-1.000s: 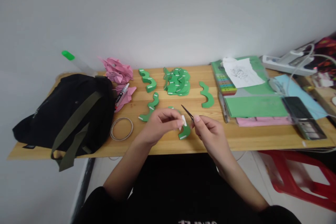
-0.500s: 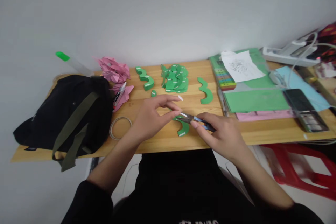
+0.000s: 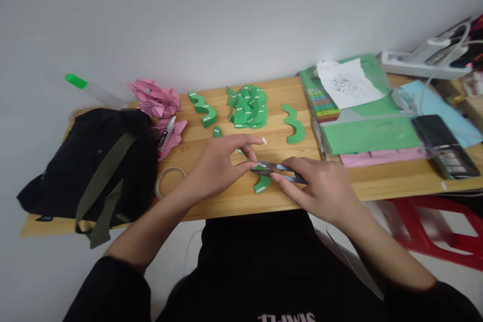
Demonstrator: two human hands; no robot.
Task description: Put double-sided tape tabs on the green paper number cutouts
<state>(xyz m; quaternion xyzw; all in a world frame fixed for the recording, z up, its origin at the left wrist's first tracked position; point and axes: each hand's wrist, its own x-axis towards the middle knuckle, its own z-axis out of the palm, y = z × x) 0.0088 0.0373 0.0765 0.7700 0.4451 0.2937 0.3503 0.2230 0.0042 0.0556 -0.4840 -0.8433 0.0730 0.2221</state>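
Observation:
My left hand (image 3: 222, 166) is closed in a pinch, thumb against a finger, at the tips of the scissors (image 3: 267, 167). A narrow white strip seems to be in that pinch; its end is hard to make out. The raised forefinger carries a small white piece (image 3: 264, 141) at its tip. My right hand (image 3: 317, 186) grips the scissors by their handles, blades pointing left and slightly apart. Beneath the blades lies a wavy green piece (image 3: 263, 184) with a white strip on its end, partly hidden by the hands.
Behind my hands lie a stack of green wavy pieces (image 3: 249, 110), more green pieces (image 3: 204, 109) and a single one (image 3: 293, 123). At left are a black bag (image 3: 113, 161), a tape roll (image 3: 169, 170), a glue tube (image 3: 166, 138) and pink paper (image 3: 156, 98). Green sheets (image 3: 370, 136) lie right.
The left pinch has moved slightly left and down beside the scissors tips. The white piece on the forefinger looks shorter. The view has shifted a little.

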